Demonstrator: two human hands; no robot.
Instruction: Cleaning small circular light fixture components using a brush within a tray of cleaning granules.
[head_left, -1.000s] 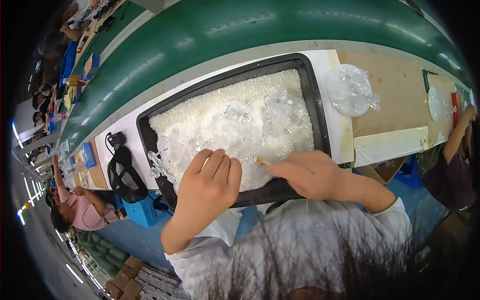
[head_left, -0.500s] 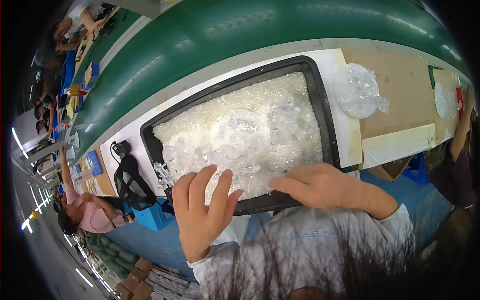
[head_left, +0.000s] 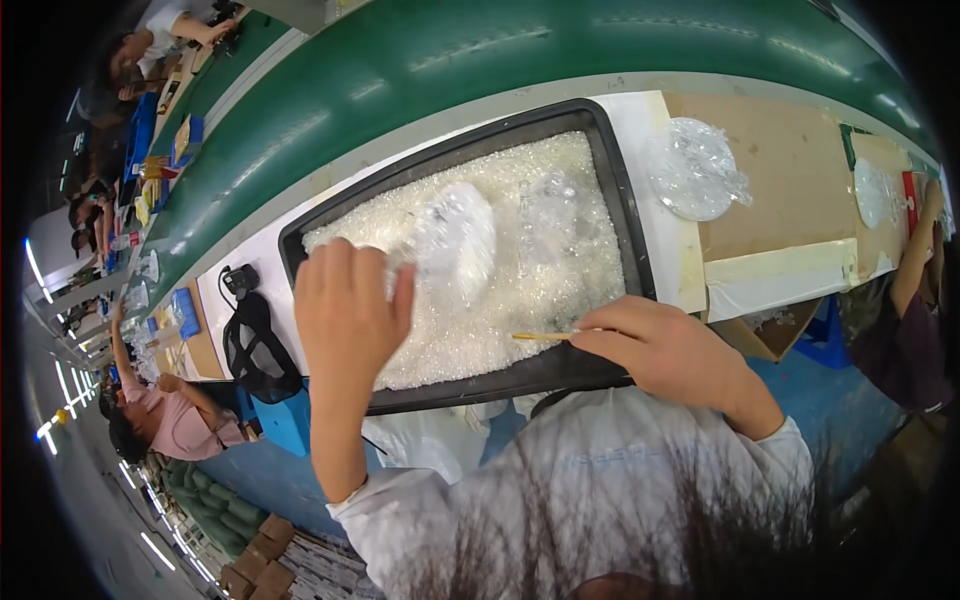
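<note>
A black tray (head_left: 630, 235) full of small clear, glittering pieces (head_left: 465, 345) lies in front of me. Above its middle a round, clear-white plastic disc (head_left: 468, 245) stands tilted and blurred by motion. My left hand (head_left: 350, 305) is at the disc's left side, back of the hand up and thumb toward it. It appears closed on the disc's edge, though the fingertips are partly hidden. Over the tray's near right edge, my right hand (head_left: 655, 345) pinches a thin yellow-brown stick (head_left: 540, 336), its tip pointing left over the pieces.
Another clear disc (head_left: 697, 170) lies right of the tray beside brown cardboard (head_left: 775, 165). A black mesh item with straps (head_left: 258, 345) lies to the left. Beyond the tray runs a green belt (head_left: 480, 55). Co-workers sit left and right; a blue stool (head_left: 283, 420) stands below.
The disc, flat on the pieces before, is now tilted up. My left hand has moved up and left. The stick now shows in my right hand, which has shifted slightly right.
</note>
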